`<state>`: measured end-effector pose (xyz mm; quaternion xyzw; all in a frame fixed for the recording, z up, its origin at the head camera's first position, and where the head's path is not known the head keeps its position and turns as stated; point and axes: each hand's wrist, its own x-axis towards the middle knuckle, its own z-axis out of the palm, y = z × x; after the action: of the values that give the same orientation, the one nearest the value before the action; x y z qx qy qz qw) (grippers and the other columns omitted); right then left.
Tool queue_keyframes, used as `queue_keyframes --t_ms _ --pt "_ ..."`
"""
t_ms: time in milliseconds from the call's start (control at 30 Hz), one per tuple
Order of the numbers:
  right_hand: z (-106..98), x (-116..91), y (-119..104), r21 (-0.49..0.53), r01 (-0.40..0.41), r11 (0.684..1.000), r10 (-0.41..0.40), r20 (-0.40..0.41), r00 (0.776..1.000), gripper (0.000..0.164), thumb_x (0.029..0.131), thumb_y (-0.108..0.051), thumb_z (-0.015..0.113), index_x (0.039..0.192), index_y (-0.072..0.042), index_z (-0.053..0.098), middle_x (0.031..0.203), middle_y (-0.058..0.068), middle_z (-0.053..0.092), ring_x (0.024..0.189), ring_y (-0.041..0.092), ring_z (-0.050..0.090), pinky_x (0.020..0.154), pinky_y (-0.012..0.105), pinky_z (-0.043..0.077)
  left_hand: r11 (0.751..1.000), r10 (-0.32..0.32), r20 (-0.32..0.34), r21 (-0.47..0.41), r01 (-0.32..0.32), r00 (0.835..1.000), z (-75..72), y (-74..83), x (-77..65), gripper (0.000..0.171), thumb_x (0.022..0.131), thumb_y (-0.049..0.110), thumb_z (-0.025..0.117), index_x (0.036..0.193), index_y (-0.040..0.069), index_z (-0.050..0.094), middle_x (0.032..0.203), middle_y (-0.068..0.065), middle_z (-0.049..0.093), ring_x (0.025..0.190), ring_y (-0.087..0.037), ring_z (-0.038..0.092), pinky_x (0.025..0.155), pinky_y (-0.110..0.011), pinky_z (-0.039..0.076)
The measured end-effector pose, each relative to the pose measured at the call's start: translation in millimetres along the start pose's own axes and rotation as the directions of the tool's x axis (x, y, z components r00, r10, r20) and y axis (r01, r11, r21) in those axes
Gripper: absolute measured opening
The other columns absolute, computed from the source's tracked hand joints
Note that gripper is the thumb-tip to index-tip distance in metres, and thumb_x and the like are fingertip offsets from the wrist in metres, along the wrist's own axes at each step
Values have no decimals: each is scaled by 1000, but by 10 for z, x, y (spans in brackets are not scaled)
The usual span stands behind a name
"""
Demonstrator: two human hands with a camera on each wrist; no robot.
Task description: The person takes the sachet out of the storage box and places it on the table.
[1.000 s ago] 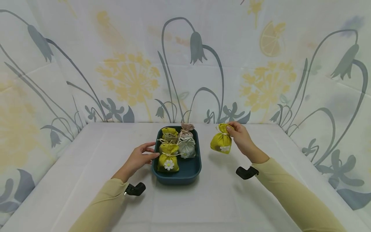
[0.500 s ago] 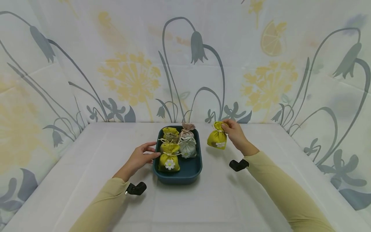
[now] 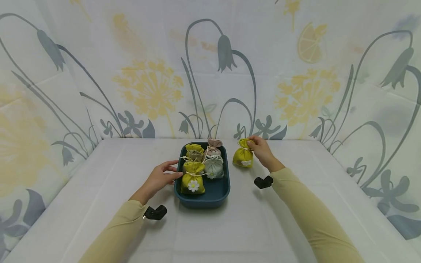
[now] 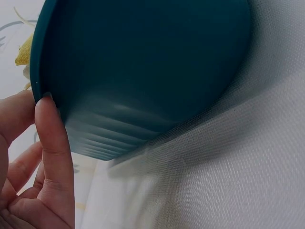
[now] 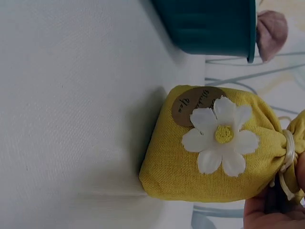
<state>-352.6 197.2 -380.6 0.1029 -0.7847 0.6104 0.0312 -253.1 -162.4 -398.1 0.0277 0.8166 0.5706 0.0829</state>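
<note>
My right hand (image 3: 263,150) pinches the gathered neck of a yellow-green drawstring pouch (image 3: 243,157) right of the blue tray (image 3: 217,193). A white flower and a round brown label show on this pouch (image 5: 209,176) in the right wrist view. Its base is at or just above the tabletop; I cannot tell which. My left hand (image 3: 160,179) holds the tray's left rim, thumb over the edge and fingers at the outer wall. In the tray stand a front yellow-green pouch (image 3: 193,182), a back yellow-green pouch (image 3: 194,149), a pale grey-green pouch (image 3: 214,167) and a pinkish pouch (image 3: 214,148).
White cloth covers the table (image 3: 217,233). Behind it rises a flower-printed cloth backdrop (image 3: 210,73). Black wrist cameras sit at each cuff, the left camera (image 3: 155,212) near the tray's front left corner and the right camera (image 3: 264,182) below the held pouch.
My right hand has carried the yellow-green pouch leftward and lowered it towards the tabletop beside the tray. The left hand keeps its place at the rim.
</note>
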Motion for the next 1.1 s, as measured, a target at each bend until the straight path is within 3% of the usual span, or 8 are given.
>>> queue_keyframes --t_ms 467,733,900,1100 --pt "-24 9 17 -65 -55 996 54 -19 998 31 97 -9 50 121 10 53 110 18 56 88 11 53 79 21 47 1000 -3 -2 8 3 1000 -4 0 23 61 85 24 69 139 11 43 116 -15 52 85 -18 60 72 -30 53" --pt "-135 -69 40 -73 -84 994 83 -18 996 37 95 -14 55 124 9 52 110 18 55 91 14 55 91 40 45 1000 -6 -11 15 6 1000 1 10 25 60 86 25 69 138 11 44 115 -15 53 89 -18 59 72 -30 53" --pt "-177 -145 52 -102 -97 990 94 -36 995 36 94 -13 56 123 9 53 110 19 57 93 21 55 89 37 46 1000 -10 -13 8 10 1000 2 7 18 59 86 23 69 138 11 44 115 -15 52 89 -20 58 72 -30 53" --pt "-219 -262 48 -104 -108 989 102 -58 993 39 94 -14 56 124 10 52 111 21 58 100 32 54 91 43 44 1000 -18 -18 8 18 1000 6 7 13 60 86 25 69 138 11 44 115 -15 52 87 -19 58 72 -30 53"
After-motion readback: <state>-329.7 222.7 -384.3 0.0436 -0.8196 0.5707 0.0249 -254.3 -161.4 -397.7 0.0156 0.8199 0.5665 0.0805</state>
